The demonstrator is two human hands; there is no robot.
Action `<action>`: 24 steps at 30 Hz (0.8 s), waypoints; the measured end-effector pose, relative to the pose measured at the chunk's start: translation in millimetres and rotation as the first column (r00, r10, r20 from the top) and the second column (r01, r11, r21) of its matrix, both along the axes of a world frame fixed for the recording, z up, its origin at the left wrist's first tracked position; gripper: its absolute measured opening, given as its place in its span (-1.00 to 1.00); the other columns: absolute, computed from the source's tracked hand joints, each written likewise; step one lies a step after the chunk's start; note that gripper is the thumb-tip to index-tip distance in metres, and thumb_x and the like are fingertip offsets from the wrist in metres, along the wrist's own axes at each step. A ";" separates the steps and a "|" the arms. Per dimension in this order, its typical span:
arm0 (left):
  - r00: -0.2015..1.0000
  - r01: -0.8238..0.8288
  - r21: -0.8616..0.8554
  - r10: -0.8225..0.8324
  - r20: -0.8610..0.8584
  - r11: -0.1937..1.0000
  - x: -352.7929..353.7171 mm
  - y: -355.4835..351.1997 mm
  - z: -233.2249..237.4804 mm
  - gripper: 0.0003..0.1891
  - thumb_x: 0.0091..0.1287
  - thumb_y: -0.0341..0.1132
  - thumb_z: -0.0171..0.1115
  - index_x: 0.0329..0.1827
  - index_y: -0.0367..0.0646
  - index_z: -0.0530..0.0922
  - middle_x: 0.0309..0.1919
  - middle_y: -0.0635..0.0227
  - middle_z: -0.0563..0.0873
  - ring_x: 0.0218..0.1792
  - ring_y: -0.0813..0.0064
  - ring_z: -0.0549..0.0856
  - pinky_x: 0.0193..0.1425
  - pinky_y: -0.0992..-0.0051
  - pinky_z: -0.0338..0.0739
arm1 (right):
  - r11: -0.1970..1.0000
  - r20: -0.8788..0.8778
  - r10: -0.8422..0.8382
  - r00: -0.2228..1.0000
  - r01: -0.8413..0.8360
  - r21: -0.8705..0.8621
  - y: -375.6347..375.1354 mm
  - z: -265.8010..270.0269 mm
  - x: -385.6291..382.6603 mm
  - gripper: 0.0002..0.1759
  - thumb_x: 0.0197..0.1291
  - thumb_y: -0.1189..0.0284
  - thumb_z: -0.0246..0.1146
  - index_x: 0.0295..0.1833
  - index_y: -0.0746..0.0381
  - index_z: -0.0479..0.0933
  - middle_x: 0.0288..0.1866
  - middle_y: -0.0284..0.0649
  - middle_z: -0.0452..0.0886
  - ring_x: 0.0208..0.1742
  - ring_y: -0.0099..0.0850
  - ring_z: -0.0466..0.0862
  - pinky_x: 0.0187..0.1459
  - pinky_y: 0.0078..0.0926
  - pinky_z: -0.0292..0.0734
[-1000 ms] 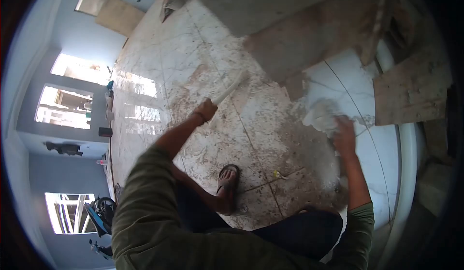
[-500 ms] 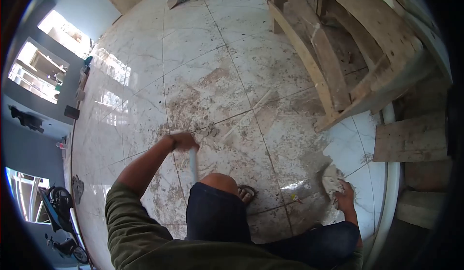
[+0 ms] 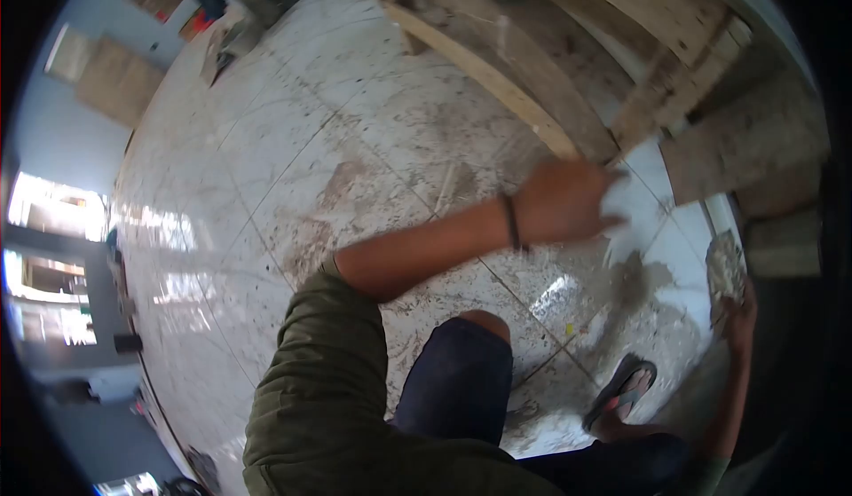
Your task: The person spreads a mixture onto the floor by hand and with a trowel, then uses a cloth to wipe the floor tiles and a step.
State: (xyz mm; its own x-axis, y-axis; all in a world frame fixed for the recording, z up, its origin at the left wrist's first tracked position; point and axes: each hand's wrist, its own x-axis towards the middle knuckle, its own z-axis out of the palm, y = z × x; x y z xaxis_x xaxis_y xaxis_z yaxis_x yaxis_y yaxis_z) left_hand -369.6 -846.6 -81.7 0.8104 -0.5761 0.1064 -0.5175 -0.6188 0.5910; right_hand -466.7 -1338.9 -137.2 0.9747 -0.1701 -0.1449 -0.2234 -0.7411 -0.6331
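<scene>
Here, right hand (image 3: pixel 740 313) gripping rag (image 3: pixel 724 270), distant bucket (image 3: pixel 240 41)

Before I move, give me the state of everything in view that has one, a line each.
Crumpled grey-brown cloth: dirty, held at its lower end.
Bare right hand: closed on the cloth.
Bare left hand: raised over the floor, motion-blurred, fingers apart.
Glossy white tile floor: smeared with brown dirt.
Brown wooden plank frame: standing on the tiles.
Dark thong sandal: worn on a foot.
</scene>
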 end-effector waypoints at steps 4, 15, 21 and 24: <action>0.866 0.332 -0.258 -0.402 -0.297 0.907 -104.3 -54.7 -15.6 -0.37 0.31 0.04 0.29 0.32 -0.20 0.48 -0.09 0.02 0.71 -0.09 0.07 0.71 0.04 0.21 0.58 | 0.994 0.259 0.029 0.965 -0.055 0.095 -15.5 7.3 -2.6 -0.21 0.18 0.46 0.18 0.55 0.31 0.16 0.50 0.03 0.33 0.53 -0.16 0.29 0.49 -0.28 0.15; 0.772 0.324 -0.001 -0.265 -0.578 0.946 -115.7 -85.4 -51.8 -0.39 0.09 -0.43 0.45 0.27 -0.21 0.50 -0.12 0.19 0.70 -0.23 0.29 0.67 -0.13 0.36 0.57 | 0.336 0.339 -0.906 0.255 0.919 0.206 -212.2 -184.2 -233.9 -0.15 0.03 0.25 0.46 0.41 0.36 0.34 0.32 0.05 0.51 0.34 -0.15 0.51 0.30 -0.32 0.39; 0.858 -0.130 0.142 0.183 -0.480 0.981 -114.0 -102.9 -55.9 -0.48 0.22 -0.52 0.16 0.31 -0.28 0.46 0.09 0.21 0.60 -0.06 0.46 0.57 0.00 0.45 0.50 | 0.259 0.228 -0.954 -0.197 -0.153 0.953 -235.7 -310.8 -428.9 -0.17 0.36 0.11 0.13 0.56 0.34 0.06 0.61 0.03 0.10 0.56 0.04 0.18 0.49 -0.09 0.16; 0.851 -0.256 0.148 0.295 -0.434 0.955 -112.1 -100.1 -61.2 -0.55 0.41 -0.41 0.12 0.35 -0.31 0.43 0.02 0.24 0.61 -0.08 0.50 0.55 0.04 0.48 0.46 | 0.192 -0.168 -0.981 -0.094 -0.415 -0.890 -230.0 -355.5 -489.6 -0.25 0.41 0.09 0.04 0.55 0.29 0.12 0.58 0.06 0.14 0.55 0.08 0.19 0.48 0.00 0.15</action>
